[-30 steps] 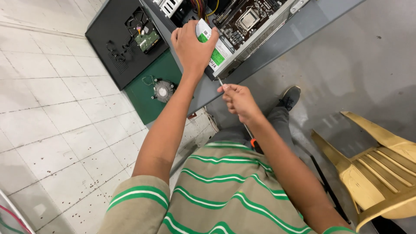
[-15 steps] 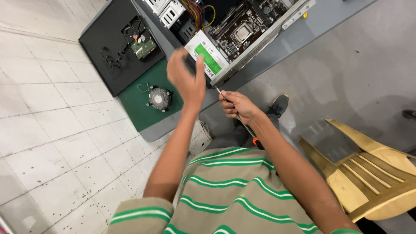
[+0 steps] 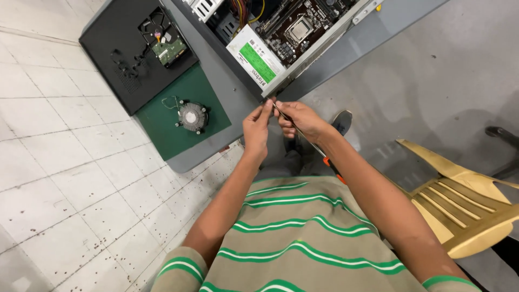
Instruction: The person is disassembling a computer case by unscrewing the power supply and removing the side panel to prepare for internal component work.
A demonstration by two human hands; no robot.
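The right hand [image 3: 300, 118] clamps a thin, stiff screwdriver [image 3: 303, 138] along its slippery shaft; the left hand [image 3: 256, 125] fingers pinch its tip beside the computer case [image 3: 324, 46].

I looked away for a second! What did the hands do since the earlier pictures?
The left hand let go of the power supply box, came down and now pinches the screwdriver tip. The right hand kept holding the screwdriver. The cooler fan on the green mat stayed put.

Green-striped tan shirt [image 3: 303, 238], green mat [image 3: 184, 86], yellow chair [image 3: 459, 200], orange-handled screwdriver [image 3: 311, 143].
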